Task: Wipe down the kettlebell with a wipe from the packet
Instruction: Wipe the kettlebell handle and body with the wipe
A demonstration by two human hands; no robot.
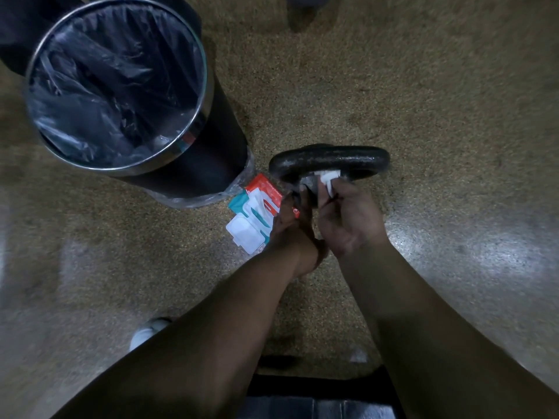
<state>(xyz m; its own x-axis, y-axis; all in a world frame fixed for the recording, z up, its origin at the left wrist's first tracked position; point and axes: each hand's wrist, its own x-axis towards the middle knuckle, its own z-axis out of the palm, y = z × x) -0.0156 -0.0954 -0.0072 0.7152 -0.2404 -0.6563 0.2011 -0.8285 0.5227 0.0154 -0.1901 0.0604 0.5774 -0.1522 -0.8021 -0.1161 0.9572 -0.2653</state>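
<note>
The right hand (pixel 348 219) pinches a crumpled white wipe (pixel 329 181) between curled fingertips and presses it to the kettlebell (pixel 329 160), just under the handle. Most of the wipe is hidden inside the fingers. The hands cover nearly all of the kettlebell's body, so only the handle and a small patch below it show. The left hand (pixel 287 228) lies against the kettlebell's left side. Its fingers are dark and partly hidden, so its grip cannot be made out. The kettlebell stands on the speckled floor (pixel 423 101). The packet (pixel 257 207) lies just to its left with the lid open, partly behind the left hand. Beyond the packet stands a lined bin (pixel 211 152).
</note>
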